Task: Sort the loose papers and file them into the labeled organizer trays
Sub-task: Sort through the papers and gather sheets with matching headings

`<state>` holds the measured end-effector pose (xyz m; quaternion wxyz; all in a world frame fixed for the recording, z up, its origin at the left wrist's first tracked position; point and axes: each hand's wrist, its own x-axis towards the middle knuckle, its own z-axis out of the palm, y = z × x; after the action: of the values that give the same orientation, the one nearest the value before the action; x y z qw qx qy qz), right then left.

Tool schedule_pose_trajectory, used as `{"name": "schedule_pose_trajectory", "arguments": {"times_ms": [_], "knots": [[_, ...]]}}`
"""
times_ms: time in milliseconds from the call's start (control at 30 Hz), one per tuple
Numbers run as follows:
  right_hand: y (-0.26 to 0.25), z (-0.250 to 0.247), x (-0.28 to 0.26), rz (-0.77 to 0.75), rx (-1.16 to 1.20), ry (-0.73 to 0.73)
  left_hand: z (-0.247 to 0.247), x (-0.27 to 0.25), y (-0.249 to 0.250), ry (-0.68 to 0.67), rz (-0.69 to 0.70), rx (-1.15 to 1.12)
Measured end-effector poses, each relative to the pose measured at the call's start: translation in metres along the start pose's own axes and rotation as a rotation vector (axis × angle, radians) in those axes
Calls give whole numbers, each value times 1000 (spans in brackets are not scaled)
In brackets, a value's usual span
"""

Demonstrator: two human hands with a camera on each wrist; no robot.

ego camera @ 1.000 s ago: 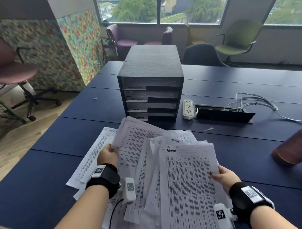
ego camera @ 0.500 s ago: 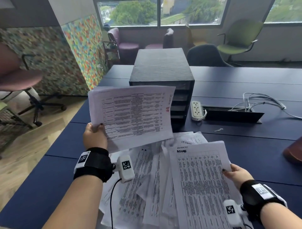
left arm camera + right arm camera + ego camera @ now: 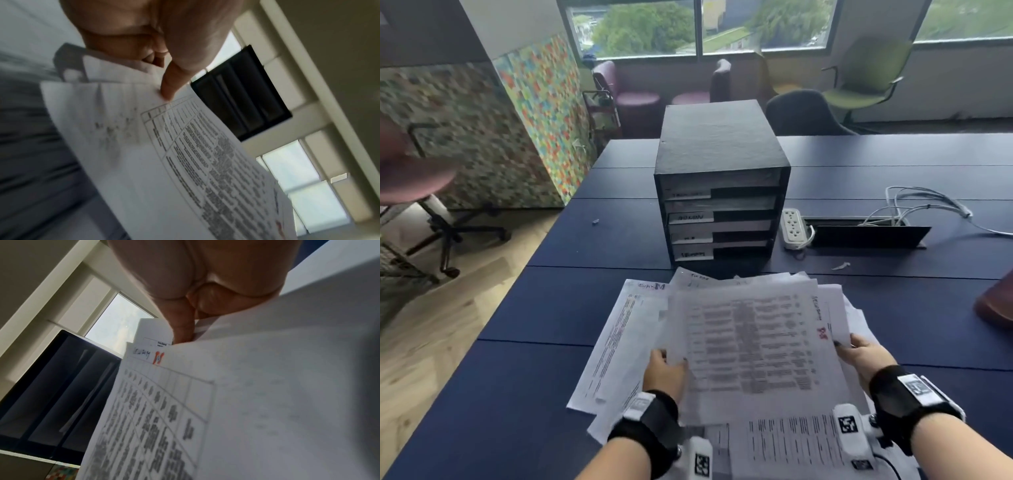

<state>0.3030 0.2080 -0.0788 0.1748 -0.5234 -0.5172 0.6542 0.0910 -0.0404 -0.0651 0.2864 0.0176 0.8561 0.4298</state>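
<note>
A black organizer (image 3: pixel 719 161) with several labeled trays stands on the dark blue table (image 3: pixel 585 308). Before it lies a loose pile of printed papers (image 3: pixel 619 335). Over the pile I hold one printed sheet (image 3: pixel 756 342), which has a red mark near its right edge. My left hand (image 3: pixel 666 368) pinches its left edge and my right hand (image 3: pixel 858 354) pinches its right edge. In the left wrist view a fingertip (image 3: pixel 167 91) presses on the sheet (image 3: pixel 185 162), with the organizer (image 3: pixel 240 104) beyond. The right wrist view shows fingers (image 3: pixel 183 331) on the sheet (image 3: pixel 226 402) near the red mark.
A white power strip (image 3: pixel 794 228) lies right of the organizer, beside an open cable box (image 3: pixel 869 236) with white cables (image 3: pixel 928 205). A reddish-brown object (image 3: pixel 996 301) sits at the right edge. Chairs stand behind the table. The table's left edge drops to a wooden floor.
My left hand brought the sheet down from in front of the organizer to just above the pile. My right hand left the other sheet and took this one's right edge.
</note>
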Motion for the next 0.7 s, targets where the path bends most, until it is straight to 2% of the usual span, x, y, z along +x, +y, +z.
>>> {"name": "schedule_pose_trajectory", "arguments": {"times_ms": [67, 100, 167, 233, 300, 367, 433, 533, 600, 700], "knots": [[1, 1, -5, 16, -24, 4, 2, -2, -6, -56, -32, 81], [1, 2, -7, 26, -31, -2, 1, -3, -5, -32, -5, 162], [3, 4, -9, 42, -58, -31, -6, -4, 3, 53, 115, 407], [3, 8, -13, 29, -89, -69, -11, 0, 17, 88, 269, 548], [2, 10, -14, 18, -90, -92, -11, 7, 33, 34, 401, 586], [0, 13, -19, 0, -70, -119, -8, 13, 46, -36, 458, 668], [-3, 13, -24, -6, -42, -141, -11, 15, 56, -149, 431, 691], [-2, 5, -21, -13, -29, -76, -16, 15, 61, -324, 349, 606], [-1, -6, -18, -10, -49, -3, -19, 18, 57, -374, 379, 713], [3, -27, -14, 10, -54, 83, -26, 29, 45, -379, 384, 623]]}}
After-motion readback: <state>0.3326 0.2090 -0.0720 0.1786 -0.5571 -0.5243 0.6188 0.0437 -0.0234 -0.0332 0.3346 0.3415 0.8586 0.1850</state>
